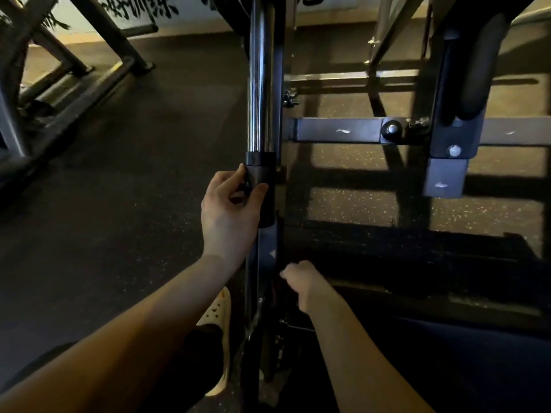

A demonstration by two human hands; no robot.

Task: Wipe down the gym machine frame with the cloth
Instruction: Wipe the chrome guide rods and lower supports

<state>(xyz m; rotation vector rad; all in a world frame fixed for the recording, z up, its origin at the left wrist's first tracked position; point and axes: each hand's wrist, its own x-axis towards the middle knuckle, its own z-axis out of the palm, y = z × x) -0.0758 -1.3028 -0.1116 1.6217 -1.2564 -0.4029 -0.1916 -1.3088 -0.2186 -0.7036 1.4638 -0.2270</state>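
The gym machine frame (pixel 337 129) is made of dark blue-grey steel bars with chipped paint. A chrome post (pixel 261 84) runs down the middle into a black collar (pixel 262 186). My left hand (pixel 229 210) grips that collar, thumb across its front and fingers round its left side. Lower down, my right hand (pixel 304 281) is curled into a fist against the dark upright (pixel 268 248) below the collar. It seems to hold a dark cloth, which is barely distinguishable in the shadow there.
Dark speckled rubber floor (pixel 134 174) spreads to the left. Another machine's angled legs (pixel 89 70) stand at the far left. A black padded roller (pixel 477 70) hangs at the upper right. My foot in a cream clog (pixel 217 317) stands beside the post's base.
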